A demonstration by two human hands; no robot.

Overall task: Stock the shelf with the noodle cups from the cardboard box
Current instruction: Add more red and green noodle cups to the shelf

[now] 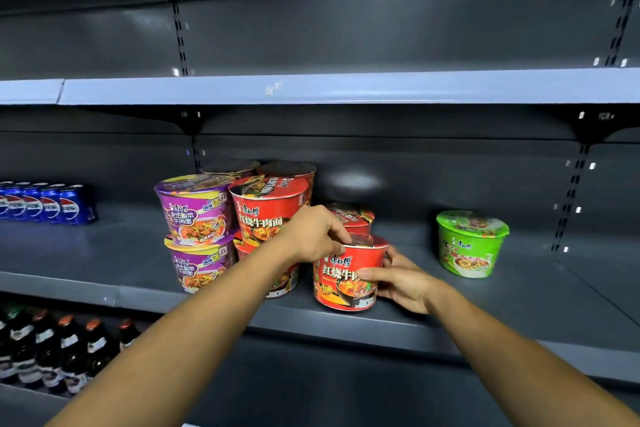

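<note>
1. Head view: both hands are clamped on one red noodle cup (348, 274) standing near the front of the grey shelf (485, 315). The left hand (313, 236) curls over its rim; the right hand (403, 282) cups its right side.
2. Just to the left, red stacked cups (268, 208) and purple stacked cups (195, 208) stand two high. A knock from the left wrist could likely topple them.
3. A second red cup (351, 217) sits just behind; pushing back hard may shove it.
4. The green cup (471, 243) stands well apart to the right, out of danger.
5. The cardboard box is not in view.
</note>
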